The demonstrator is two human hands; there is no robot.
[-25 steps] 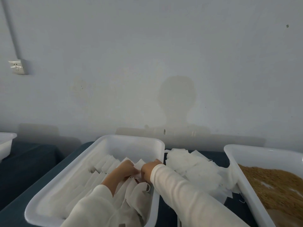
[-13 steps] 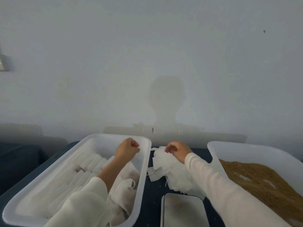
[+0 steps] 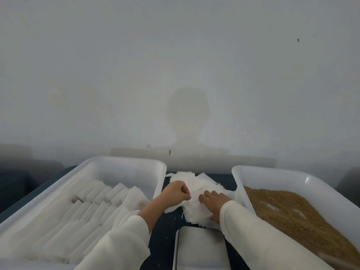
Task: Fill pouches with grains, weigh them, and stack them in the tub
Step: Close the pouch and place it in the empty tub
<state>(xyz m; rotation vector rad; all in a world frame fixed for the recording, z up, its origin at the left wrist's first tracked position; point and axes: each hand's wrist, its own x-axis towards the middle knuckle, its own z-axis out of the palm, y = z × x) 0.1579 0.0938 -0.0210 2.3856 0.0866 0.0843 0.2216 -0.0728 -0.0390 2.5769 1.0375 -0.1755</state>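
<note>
White, thin and papery, the empty pouches [image 3: 196, 193] lie in a loose heap on the dark desk [image 3: 161, 242], between the 2 tubs and just beyond the scale [image 3: 200, 248]. The left hand [image 3: 175, 193] is curled into a near fist at the heap's left edge, thumb and fingertips apparently pinching the edge of a pouch, though the exact sheet it has is too pale to separate from the rest. The right hand [image 3: 214, 201] lies flat on the heap with fingers fairly straight, pressing it down and gripping nothing. The left tub [image 3: 124, 162] holds filled pouches [image 3: 101, 201] laid in overlapping rows; the right tub [image 3: 272, 176] holds the brown grains [image 3: 292, 211]. The step in hand looks like peeling 1 empty pouch off the pile before filling. The likeliest fault is that 2 or more sheets cling together and come up as 1, since they are flimsy and stacked unevenly; that would spoil the weighing or waste a pouch. If the flat hand eases off too early, the whole heap could drag toward the left tub or slide onto the scale's plate. A hard tug at a thin edge might also tear it or snag one of the loose threads that show near the heap's near edge.
</note>
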